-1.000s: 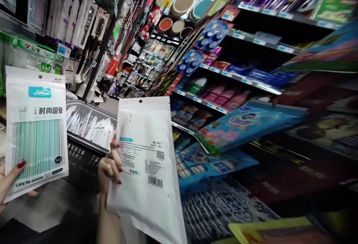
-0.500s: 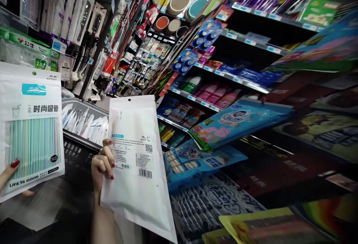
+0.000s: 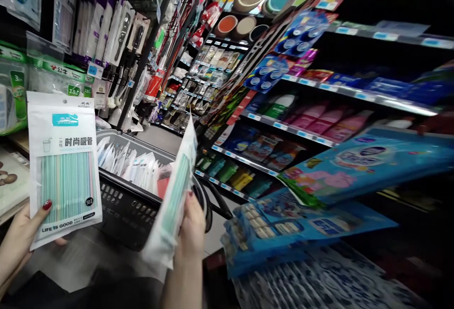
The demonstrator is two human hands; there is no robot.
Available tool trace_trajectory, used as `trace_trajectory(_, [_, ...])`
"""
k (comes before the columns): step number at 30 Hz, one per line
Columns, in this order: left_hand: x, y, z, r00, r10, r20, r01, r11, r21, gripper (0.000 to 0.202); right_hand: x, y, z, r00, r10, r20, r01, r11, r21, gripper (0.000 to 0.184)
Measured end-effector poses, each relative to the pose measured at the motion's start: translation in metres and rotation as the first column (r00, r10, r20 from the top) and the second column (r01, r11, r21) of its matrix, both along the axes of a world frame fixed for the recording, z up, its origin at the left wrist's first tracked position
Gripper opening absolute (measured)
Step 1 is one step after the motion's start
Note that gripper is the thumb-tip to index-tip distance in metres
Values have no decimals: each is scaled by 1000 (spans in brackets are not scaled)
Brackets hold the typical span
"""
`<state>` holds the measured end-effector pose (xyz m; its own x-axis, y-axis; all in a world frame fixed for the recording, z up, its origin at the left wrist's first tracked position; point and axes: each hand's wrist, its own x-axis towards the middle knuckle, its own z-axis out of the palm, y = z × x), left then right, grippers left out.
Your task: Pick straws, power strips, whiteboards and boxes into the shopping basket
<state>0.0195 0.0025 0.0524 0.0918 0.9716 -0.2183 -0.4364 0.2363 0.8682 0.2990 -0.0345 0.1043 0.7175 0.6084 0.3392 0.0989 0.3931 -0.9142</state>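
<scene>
Straw pack [image 3: 67, 176] clamped in left grip [image 3: 21, 237], blurred second pack [image 3: 177, 188] (one face hidden) clamped in right grip [image 3: 192, 221]

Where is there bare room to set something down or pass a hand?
Bare floor shows between the basket and the far shelves; a hand might pass between the left pack and right pack. Crowded: the basket, with white packets.

This is a shop, as the blue-and-white price labels [image 3: 386, 36] along stocked shelves [image 3: 367, 34], rows of pink bottles [image 3: 319, 119], hanging carded utensils [image 3: 137, 38] and a black slotted basket [image 3: 124, 224] show.
</scene>
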Motion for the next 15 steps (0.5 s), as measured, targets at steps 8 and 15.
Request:
trace_trajectory(8, [-8, 6, 1, 1000, 20, 6, -21, 999, 44, 64, 20, 80, 91, 774, -247, 583, 522, 771, -366, 41])
trace_trajectory(15, [-6, 1, 6, 1000, 26, 16, -26, 1000, 16, 54, -8, 167, 70, 581, 164, 797, 583, 600, -548, 34])
